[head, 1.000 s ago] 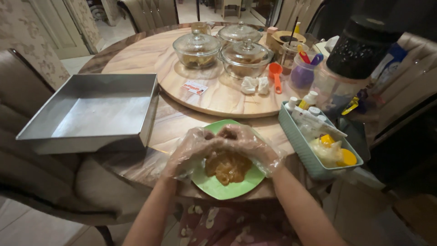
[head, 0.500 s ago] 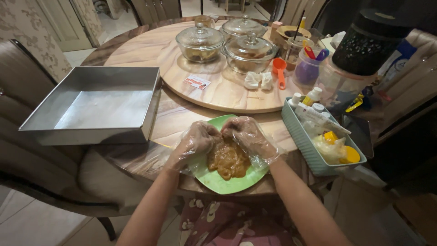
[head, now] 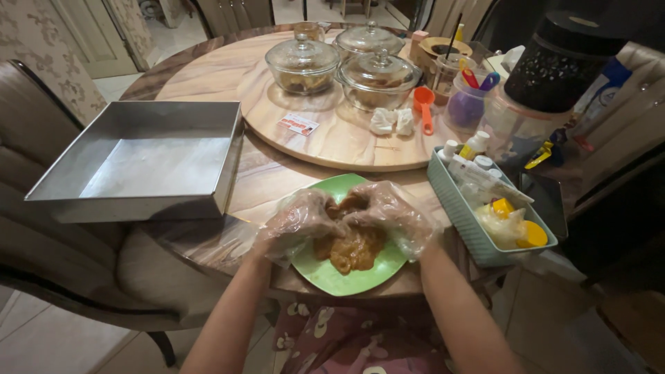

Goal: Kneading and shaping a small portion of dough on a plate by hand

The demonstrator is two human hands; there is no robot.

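Both gloved hands cover the top of the brown dough [head: 353, 251]; the black appliance [head: 561, 62] is cropped.

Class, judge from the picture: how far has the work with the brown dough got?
Done: both hands wear clear plastic gloves. In hand: the left hand and right hand press a brown dough on the green plate. Left: the metal tray holds nothing so far.

Plate [head: 325, 277] at near edge of desk [head: 270, 183], dough [head: 353, 249] on it. Square tin [head: 138, 163] to left, overhanging desk edge. Basket [head: 460, 221] w/ bottles to right. Turntable [head: 332, 131] behind, carrying two lidded bowls [head: 339, 62].
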